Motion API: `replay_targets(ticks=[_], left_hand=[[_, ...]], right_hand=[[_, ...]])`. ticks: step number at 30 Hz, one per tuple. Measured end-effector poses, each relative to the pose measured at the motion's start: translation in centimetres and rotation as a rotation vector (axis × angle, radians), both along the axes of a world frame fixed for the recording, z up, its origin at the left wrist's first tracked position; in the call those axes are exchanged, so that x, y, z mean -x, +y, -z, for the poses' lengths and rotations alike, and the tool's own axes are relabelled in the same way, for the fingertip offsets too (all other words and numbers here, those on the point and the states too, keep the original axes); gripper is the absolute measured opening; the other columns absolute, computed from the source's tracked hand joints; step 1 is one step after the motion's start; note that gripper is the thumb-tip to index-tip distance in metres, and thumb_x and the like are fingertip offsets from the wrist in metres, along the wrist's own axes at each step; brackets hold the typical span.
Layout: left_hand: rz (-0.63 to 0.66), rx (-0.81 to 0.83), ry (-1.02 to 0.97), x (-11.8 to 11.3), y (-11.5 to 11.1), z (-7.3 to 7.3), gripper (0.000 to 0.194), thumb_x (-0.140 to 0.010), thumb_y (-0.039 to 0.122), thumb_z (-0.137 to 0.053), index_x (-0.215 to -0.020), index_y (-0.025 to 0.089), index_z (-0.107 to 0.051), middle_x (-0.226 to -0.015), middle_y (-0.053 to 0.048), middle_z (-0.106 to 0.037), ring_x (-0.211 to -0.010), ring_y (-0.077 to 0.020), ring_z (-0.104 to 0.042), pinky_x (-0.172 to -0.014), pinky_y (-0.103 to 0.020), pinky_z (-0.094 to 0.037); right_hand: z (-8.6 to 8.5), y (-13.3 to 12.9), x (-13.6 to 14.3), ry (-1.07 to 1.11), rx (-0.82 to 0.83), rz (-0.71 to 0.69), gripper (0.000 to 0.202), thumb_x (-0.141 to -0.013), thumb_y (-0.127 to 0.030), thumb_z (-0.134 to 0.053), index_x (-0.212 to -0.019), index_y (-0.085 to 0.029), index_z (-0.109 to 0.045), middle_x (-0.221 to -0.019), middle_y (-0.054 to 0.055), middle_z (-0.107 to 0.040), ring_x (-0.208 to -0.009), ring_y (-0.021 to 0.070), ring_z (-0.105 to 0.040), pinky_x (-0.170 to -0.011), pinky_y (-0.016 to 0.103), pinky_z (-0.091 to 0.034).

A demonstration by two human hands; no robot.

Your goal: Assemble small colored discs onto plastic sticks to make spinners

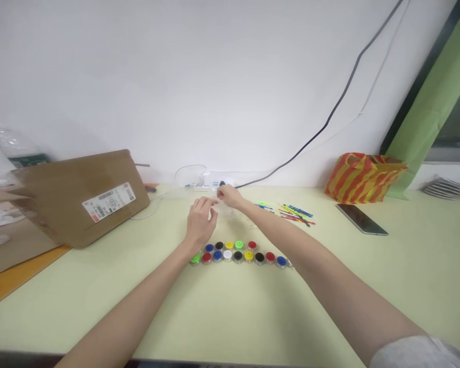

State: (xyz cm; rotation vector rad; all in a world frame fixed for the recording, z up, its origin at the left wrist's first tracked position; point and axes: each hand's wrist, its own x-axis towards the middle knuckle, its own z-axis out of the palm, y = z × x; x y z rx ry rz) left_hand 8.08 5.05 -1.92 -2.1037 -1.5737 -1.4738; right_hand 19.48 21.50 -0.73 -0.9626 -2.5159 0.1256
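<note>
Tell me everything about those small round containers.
The containers are small and round, with clear, plastic-looking bodies and tops in blue, black, yellow, green, red and white. They stand upright on the pale table, close together, five visible in the back row and more in front. The right forearm hides part of the front row's right end.

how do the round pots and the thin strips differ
The round pots have circular lids, while the thin strips are long and narrow. The round pots stand in two rows; the thin strips lie loosely scattered and crossed. The round pots sit nearer the camera than the thin strips. Both include red, blue and yellow, on the same pale table.
</note>
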Motion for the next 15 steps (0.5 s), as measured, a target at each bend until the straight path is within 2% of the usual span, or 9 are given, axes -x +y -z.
replay_targets(ticks=[3,5,6,9,11,12,13,15], left_hand=[[-0.031,0.008,-0.199,0.8,0.6,0.1,0.037,-0.09,0.023,-0.056,-0.128,0.019,-0.056,-0.132,-0.016,-0.056,-0.126,-0.031,-0.052,-0.111,-0.052,-0.038],[-0.007,0.044,-0.341,1.1,1.0,-0.2,0.053,-0.095,0.037,-0.055,-0.142,0.017,-0.043,-0.144,-0.02,-0.048,-0.132,-0.0311,-0.049,-0.111,-0.053,-0.039],[0.035,0.078,-0.4,1.1,1.0,-0.6,0.057,-0.098,0.044,-0.051,-0.146,0.016,-0.038,-0.144,-0.022,-0.049,-0.132,-0.0306,-0.051,-0.108,-0.053,-0.043],[0.258,0.212,-0.492,0.1,0.2,-2.1,0.065,-0.102,0.062,-0.033,-0.146,0.016,-0.044,-0.134,-0.022,-0.063,-0.121,-0.0289,-0.064,-0.094,-0.047,-0.055],[0.458,0.3,-0.517,-1.3,-1.2,-3.2,0.068,-0.098,0.069,-0.038,-0.142,0.02,-0.054,-0.132,-0.019,-0.068,-0.119,-0.0293,-0.068,-0.09,-0.044,-0.058],[0.647,0.385,-0.581,-2.1,-2.0,-3.7,0.066,-0.095,0.066,-0.051,-0.144,0.022,-0.054,-0.137,-0.018,-0.065,-0.124,-0.031,-0.065,-0.095,-0.045,-0.056],[0.764,0.438,-0.634,-3.0,-2.9,-4.1,0.063,-0.092,0.057,-0.064,-0.145,0.024,-0.053,-0.139,-0.017,-0.065,-0.126,-0.0316,-0.064,-0.098,-0.046,-0.055],[0.849,0.475,-0.665,-4.3,-4.3,-4.5,0.06,-0.092,0.045,-0.071,-0.147,0.027,-0.054,-0.136,-0.015,-0.068,-0.121,-0.0318,-0.068,-0.101,-0.047,-0.054]], right_hand=[[-2.3,0.3,-0.6,0.113,-0.051,0.03,0.025,-0.088,-0.005,-0.053,-0.103,-0.013,-0.071,-0.101,0.008,-0.073,-0.093,0.0184,-0.062,-0.082,0.026,-0.043],[-3.8,-0.6,-1.2,0.18,-0.096,0.053,0.024,-0.092,-0.006,-0.051,-0.105,-0.013,-0.07,-0.105,0.009,-0.072,-0.099,0.0197,-0.061,-0.088,0.028,-0.043],[-4.4,-1.4,-1.6,0.208,-0.126,0.057,0.024,-0.093,-0.007,-0.05,-0.106,-0.013,-0.069,-0.107,0.01,-0.071,-0.102,0.0204,-0.06,-0.091,0.03,-0.042],[-5.4,-5.5,-3.7,0.268,-0.282,-0.02,0.02,-0.097,-0.009,-0.051,-0.103,-0.017,-0.068,-0.108,0.01,-0.07,-0.109,0.023,-0.057,-0.098,0.036,-0.04],[-5.6,-9.3,-6.2,0.284,-0.387,-0.148,0.017,-0.098,-0.011,-0.052,-0.101,-0.018,-0.067,-0.102,0.009,-0.07,-0.106,0.0242,-0.058,-0.097,0.038,-0.042],[-5.5,-11.4,-7.8,0.316,-0.399,-0.196,0.017,-0.099,-0.011,-0.052,-0.103,-0.018,-0.067,-0.099,0.009,-0.07,-0.102,0.0236,-0.059,-0.094,0.038,-0.045],[-5.5,-13.5,-9.6,0.364,-0.401,-0.25,0.017,-0.1,-0.013,-0.052,-0.108,-0.02,-0.065,-0.1,0.008,-0.07,-0.1,0.0226,-0.06,-0.092,0.038,-0.047],[-5.3,-17.6,-13.2,0.458,-0.414,-0.305,0.023,-0.101,-0.015,-0.053,-0.121,-0.022,-0.061,-0.116,0.01,-0.068,-0.109,0.0226,-0.061,-0.096,0.04,-0.05]])
